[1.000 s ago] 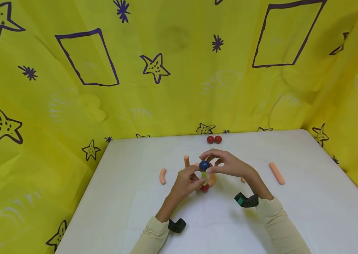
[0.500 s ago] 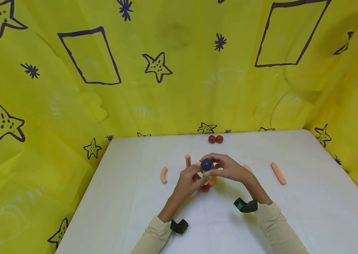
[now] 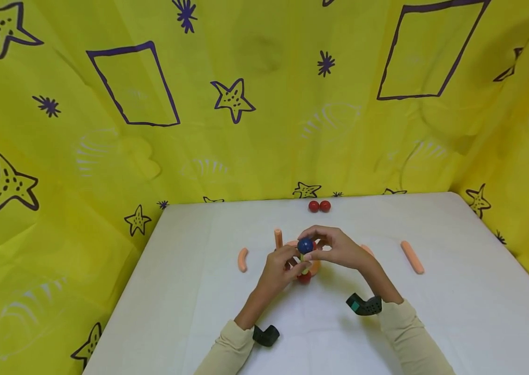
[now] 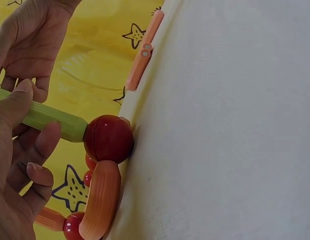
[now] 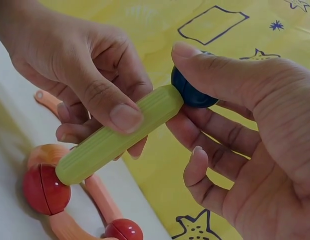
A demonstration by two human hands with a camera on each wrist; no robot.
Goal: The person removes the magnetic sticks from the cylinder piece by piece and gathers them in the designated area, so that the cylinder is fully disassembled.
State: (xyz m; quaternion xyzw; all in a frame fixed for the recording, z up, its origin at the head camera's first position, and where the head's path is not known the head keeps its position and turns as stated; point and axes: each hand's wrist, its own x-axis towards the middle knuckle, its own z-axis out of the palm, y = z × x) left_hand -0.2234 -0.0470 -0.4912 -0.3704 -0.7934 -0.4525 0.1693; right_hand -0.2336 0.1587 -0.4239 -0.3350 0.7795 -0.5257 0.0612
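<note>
A green ribbed rod [image 5: 119, 132] stands on a red ball [image 5: 44, 189] and is topped by a blue ball [image 3: 305, 246]. My left hand [image 3: 279, 268] pinches the rod between thumb and fingers. With thumb and fingertips, my right hand [image 3: 339, 247] grips the blue ball, which touches the rod's upper end. The red ball joins curved orange pieces [image 4: 102, 200] that form a ring on the table, with another red ball [image 5: 123, 230] in it. Both hands hide part of this ring in the head view.
On the white table [image 3: 208, 297], an upright orange rod [image 3: 278, 238] stands behind my left hand. A short curved orange piece [image 3: 243, 260] lies left, a straight orange rod [image 3: 412, 257] right. Two red balls [image 3: 319, 207] sit near the back edge, before a yellow curtain [image 3: 264, 146].
My right wrist has dropped slightly, and the right fingers have settled closer around the blue ball. The left hand keeps its hold on the green rod. The head view has shifted a little.
</note>
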